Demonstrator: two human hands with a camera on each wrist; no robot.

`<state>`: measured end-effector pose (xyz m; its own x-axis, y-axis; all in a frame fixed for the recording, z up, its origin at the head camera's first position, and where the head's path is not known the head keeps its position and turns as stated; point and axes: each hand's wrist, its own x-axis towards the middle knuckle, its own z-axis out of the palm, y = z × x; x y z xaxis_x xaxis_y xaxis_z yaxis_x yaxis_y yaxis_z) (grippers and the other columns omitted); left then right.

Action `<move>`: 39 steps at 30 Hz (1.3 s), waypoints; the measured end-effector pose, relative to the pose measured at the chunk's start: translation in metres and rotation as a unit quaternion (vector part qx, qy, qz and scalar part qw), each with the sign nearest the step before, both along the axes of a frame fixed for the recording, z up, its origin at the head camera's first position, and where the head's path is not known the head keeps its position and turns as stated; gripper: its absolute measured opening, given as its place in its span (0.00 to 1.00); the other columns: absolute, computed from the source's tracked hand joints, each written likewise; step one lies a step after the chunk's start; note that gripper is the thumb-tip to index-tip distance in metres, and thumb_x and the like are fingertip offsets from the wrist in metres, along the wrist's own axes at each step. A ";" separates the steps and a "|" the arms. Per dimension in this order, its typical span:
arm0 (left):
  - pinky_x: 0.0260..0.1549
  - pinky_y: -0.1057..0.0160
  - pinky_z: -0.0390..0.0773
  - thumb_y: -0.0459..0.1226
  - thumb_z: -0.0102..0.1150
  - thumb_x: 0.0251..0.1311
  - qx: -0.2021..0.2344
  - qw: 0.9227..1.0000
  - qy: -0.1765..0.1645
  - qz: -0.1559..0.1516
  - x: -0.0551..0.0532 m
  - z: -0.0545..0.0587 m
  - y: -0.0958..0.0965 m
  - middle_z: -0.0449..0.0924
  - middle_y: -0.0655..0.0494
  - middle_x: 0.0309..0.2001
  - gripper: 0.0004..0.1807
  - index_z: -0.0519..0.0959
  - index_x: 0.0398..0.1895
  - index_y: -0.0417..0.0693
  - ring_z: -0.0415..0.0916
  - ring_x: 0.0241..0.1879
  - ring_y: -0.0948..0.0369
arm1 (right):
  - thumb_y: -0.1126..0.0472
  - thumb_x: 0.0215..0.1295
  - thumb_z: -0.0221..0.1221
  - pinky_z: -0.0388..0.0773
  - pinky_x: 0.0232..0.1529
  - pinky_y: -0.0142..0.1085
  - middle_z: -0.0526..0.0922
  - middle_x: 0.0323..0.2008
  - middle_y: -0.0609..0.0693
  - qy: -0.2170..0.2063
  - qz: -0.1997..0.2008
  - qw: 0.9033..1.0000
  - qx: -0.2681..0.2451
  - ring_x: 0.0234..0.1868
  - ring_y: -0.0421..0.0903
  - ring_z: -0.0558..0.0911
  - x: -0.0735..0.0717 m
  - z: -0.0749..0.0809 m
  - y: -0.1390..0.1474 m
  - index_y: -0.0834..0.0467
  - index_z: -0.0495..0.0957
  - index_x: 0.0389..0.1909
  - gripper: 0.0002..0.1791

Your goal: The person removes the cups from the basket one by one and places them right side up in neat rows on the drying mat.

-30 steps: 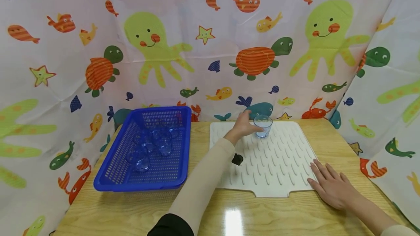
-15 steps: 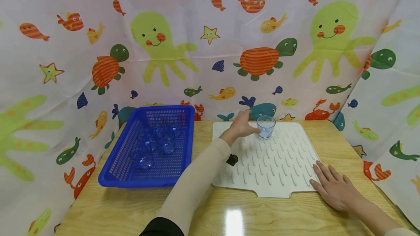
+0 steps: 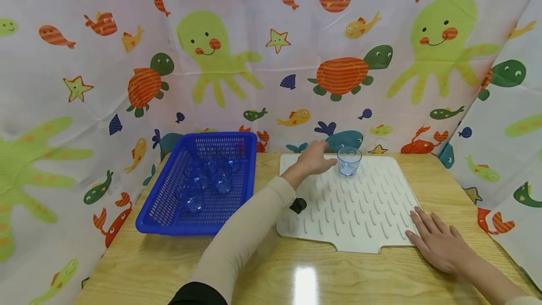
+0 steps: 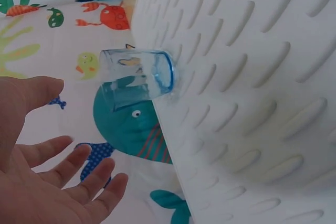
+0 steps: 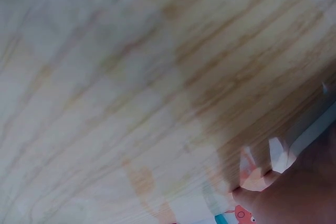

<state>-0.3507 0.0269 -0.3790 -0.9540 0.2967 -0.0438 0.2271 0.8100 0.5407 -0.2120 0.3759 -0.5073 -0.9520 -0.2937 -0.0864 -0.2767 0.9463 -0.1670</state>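
A clear bluish drinking glass [image 3: 349,164] stands upright near the back edge of the white ridged drying mat [image 3: 364,206]. Just left of it is my left hand [image 3: 313,159], its thumb and fingers spread apart and holding nothing. In the left wrist view a gap shows between the left hand [image 4: 58,166] and the glass [image 4: 139,77]. My right hand [image 3: 442,241] lies flat with its fingertips at the mat's right edge. The right wrist view shows only part of the right hand [image 5: 294,192] low on the right, over wood.
A blue plastic basket [image 3: 146,211] with several clear glasses [image 3: 222,182] in it stands at the left of the wooden table [image 3: 262,267]. A curtain printed with sea animals [image 3: 254,79] hangs close behind the table and along both sides.
My left hand has moved slightly left, away from the glass, and a gap has opened between them. The glass stays on the mat. My right hand keeps its place while the head view shifts a little.
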 end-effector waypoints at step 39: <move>0.66 0.49 0.72 0.47 0.58 0.73 0.039 0.998 0.038 -0.028 0.088 0.052 -0.087 0.72 0.45 0.68 0.29 0.70 0.71 0.43 0.70 0.67 0.49 | 0.37 0.82 0.38 0.47 0.57 0.81 0.48 0.79 0.69 -0.007 0.004 1.000 -0.011 0.71 0.80 0.52 -0.001 -0.001 0.000 0.69 0.51 0.78 0.43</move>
<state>-0.2629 -0.0596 -0.3275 -0.9357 0.3487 0.0540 0.3134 0.7508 0.5814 -0.2133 0.3762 -0.5083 -0.9482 -0.3038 -0.0924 -0.2826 0.9401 -0.1907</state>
